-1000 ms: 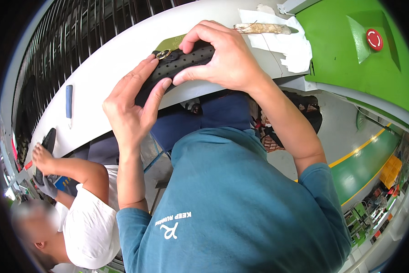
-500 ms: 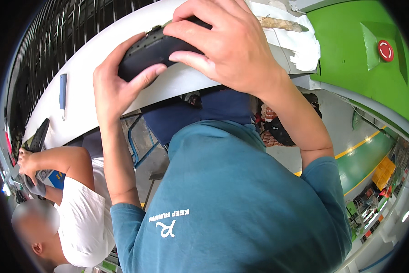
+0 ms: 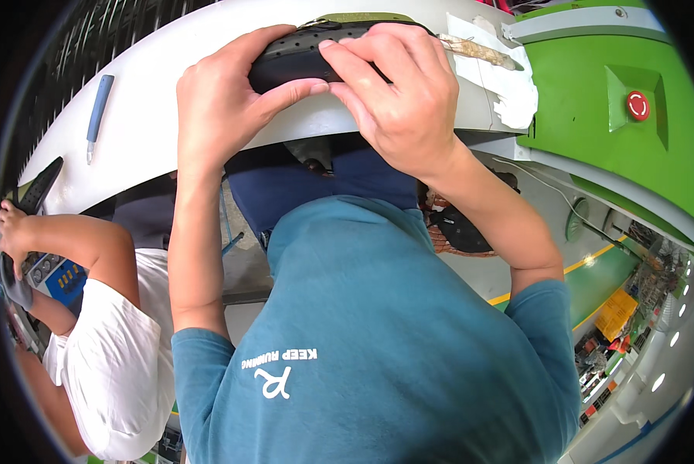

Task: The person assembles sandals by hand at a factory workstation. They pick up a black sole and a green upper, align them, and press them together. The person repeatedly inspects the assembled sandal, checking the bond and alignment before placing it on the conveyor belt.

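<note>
A black shoe (image 3: 297, 62) with a row of small holes and an olive-green far side is held over the near edge of the white table, partly hidden by my hands. My left hand (image 3: 219, 97) grips its left end, thumb along the near side and fingers behind. My right hand (image 3: 401, 93) is closed over its right part, with bent fingertips on the row of holes and the thumb at the lower edge. Its thumb tip nearly meets the left thumb. Whether a small piece sits within the right fingers cannot be made out.
A blue-handled cutter (image 3: 99, 116) lies on the white table (image 3: 142, 116) to the left. White cloth (image 3: 509, 89) and a tan taped piece (image 3: 478, 52) lie at the right, beside a green machine (image 3: 571, 85) with a red button (image 3: 637, 106). A co-worker in a white shirt (image 3: 123, 363) handles a dark shoe (image 3: 38, 185).
The shoe has turned in my hands and shifted right, so more of its olive-green side shows. My right hand has come lower and nearer. The whole view has tilted slightly.
</note>
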Available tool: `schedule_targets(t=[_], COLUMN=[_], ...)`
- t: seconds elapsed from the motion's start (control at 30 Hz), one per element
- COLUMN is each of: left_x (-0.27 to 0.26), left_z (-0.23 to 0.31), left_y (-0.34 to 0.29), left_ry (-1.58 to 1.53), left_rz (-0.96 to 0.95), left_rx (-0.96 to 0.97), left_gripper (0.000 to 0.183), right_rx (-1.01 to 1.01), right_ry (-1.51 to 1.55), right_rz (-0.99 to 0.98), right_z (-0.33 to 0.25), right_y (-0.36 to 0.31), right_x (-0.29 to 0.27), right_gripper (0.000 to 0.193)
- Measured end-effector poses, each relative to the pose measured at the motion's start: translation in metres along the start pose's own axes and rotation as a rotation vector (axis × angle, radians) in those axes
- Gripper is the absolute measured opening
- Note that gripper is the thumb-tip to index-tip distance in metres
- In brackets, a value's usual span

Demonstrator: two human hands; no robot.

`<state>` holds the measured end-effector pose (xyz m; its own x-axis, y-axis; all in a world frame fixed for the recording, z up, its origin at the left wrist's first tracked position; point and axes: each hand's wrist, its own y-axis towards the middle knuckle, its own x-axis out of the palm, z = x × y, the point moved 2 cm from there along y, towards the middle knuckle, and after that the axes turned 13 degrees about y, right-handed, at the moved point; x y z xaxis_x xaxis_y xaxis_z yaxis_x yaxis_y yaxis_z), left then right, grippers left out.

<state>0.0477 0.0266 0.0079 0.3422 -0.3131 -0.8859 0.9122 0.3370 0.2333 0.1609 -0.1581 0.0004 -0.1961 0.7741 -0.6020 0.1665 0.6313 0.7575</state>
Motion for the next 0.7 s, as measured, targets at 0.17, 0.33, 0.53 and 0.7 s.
schedule_targets(t=[0.17, 0.33, 0.53, 0.7], left_x=[0.002, 0.004, 0.002, 0.004], left_z=[0.010, 0.006, 0.003, -0.009], left_y=[-0.004, -0.002, 0.000, 0.007], left_ry=[0.114, 0.160, 0.105, -0.055], left_rz=[0.070, 0.134, 0.108, 0.127], left_rx=[0.061, 0.167, 0.159, 0.158], left_gripper=[0.068, 0.069, 0.068, 0.072], right_rx=[0.066, 0.153, 0.230, 0.247], right_ry=[0.062, 0.137, 0.292, 0.422], right_rz=[-0.003, -0.141, -0.318, -0.350], right_z=[-0.004, -0.003, 0.009, 0.030], right_y=[-0.003, -0.002, 0.034, 0.052], right_x=[-0.006, -0.008, -0.027, -0.028], right_gripper=[0.036, 0.037, 0.035, 0.035])
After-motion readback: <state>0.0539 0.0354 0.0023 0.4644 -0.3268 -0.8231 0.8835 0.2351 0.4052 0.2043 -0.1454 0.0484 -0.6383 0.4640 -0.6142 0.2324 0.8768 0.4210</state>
